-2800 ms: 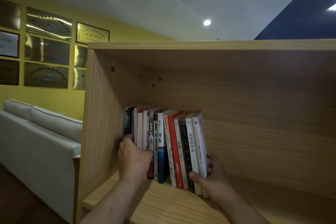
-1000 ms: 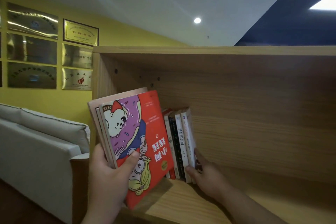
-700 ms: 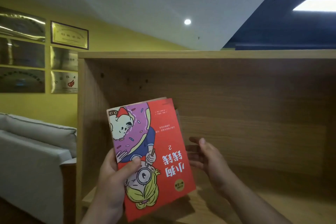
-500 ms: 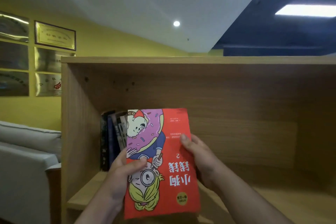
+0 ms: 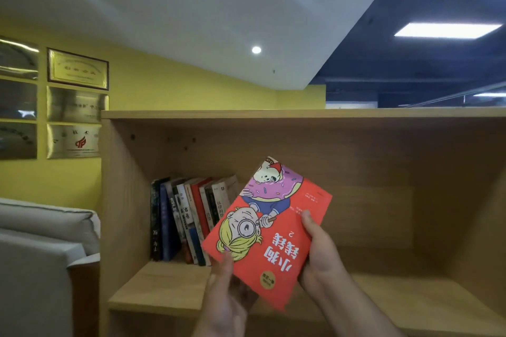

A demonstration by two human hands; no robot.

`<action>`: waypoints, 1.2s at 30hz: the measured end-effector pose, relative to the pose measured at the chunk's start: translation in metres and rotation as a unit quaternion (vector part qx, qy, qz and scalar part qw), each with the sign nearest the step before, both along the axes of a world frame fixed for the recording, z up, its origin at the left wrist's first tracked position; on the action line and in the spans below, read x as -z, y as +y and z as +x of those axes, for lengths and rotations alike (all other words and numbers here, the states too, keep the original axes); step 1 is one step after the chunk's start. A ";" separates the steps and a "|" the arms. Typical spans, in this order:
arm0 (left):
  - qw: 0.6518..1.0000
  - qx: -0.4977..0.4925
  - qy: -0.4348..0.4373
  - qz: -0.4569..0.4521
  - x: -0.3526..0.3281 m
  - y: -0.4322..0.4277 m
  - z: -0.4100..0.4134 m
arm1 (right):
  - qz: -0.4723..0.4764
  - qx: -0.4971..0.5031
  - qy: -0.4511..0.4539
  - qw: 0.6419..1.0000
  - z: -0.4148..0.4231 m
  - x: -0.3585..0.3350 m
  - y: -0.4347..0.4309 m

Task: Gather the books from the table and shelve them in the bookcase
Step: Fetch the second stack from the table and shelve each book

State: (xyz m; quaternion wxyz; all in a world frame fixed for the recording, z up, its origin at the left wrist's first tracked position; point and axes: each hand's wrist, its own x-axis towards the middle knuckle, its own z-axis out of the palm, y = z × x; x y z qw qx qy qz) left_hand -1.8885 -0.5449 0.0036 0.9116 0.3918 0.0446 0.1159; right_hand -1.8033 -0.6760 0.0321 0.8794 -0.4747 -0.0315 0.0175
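I hold a red cartoon book (image 5: 276,243) upside down and tilted in front of the wooden bookcase (image 5: 273,115). My right hand (image 5: 321,257) grips its right edge, thumb on the cover. My left hand (image 5: 227,298) holds the lower left corner from beneath, thumb against the edge. A row of several books (image 5: 186,216) stands at the left end of the shelf, leaning slightly; the red book hides its right end.
The shelf board (image 5: 410,298) runs bare to the right of the row. A light grey sofa (image 5: 41,241) stands left of the bookcase. Framed plaques (image 5: 78,68) hang on the yellow wall behind it.
My left hand pulled the red book out of the row and my right hand left the row to take its right edge. The book has tilted clockwise.
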 end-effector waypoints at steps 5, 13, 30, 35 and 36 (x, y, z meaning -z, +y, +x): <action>0.993 -0.111 0.026 0.025 -0.018 -0.011 0.002 | -0.005 -0.042 0.003 0.999 -0.011 0.007 -0.001; 0.983 -0.055 -0.007 0.176 -0.034 0.040 -0.007 | -0.196 -0.001 -0.075 0.978 0.011 -0.011 -0.065; 0.986 0.039 -0.078 0.139 -0.034 0.037 0.030 | 0.006 -0.054 0.007 0.999 0.025 0.016 -0.030; 0.973 -0.115 -0.005 0.199 -0.038 0.008 0.065 | -0.055 -0.049 0.063 0.995 0.038 0.037 -0.011; 0.967 -0.142 -0.009 0.211 -0.041 0.011 0.073 | -0.080 -0.045 0.056 0.994 0.040 0.039 -0.010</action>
